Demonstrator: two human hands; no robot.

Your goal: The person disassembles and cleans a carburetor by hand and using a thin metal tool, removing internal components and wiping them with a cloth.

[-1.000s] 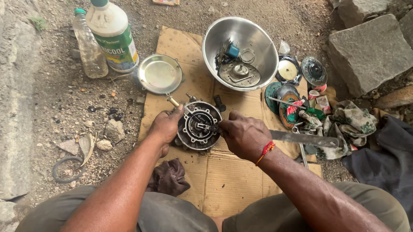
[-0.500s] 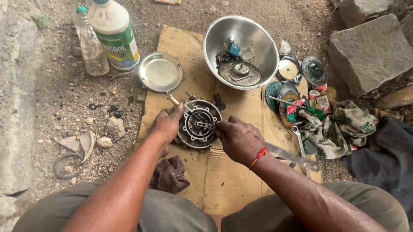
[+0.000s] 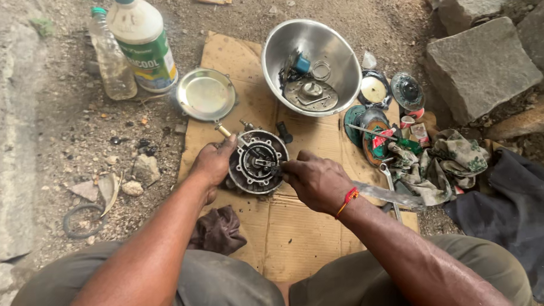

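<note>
Two hands clamp the round clutch assembly [image 3: 257, 161] — dark, greasy, ringed with bolts — each grip pressed onto it.

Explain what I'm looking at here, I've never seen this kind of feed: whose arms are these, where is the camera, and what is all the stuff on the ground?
The one view comes from a camera worn on a person's head, looking down, so the two bare arms are that person's own. They sit over a sheet of cardboard laid on dirt. The left hand grips the edge of a round, dark metal machine part on the cardboard. The right hand works at its centre with fingers pinched; any tool there is too small to tell. Behind it sit a steel bowl holding loose parts, a shallow metal dish, a white bottle and a clear bottle. To the right lie small tins, rags and a wrench, with stone blocks beyond. A dark cloth lies by the left knee.
</note>
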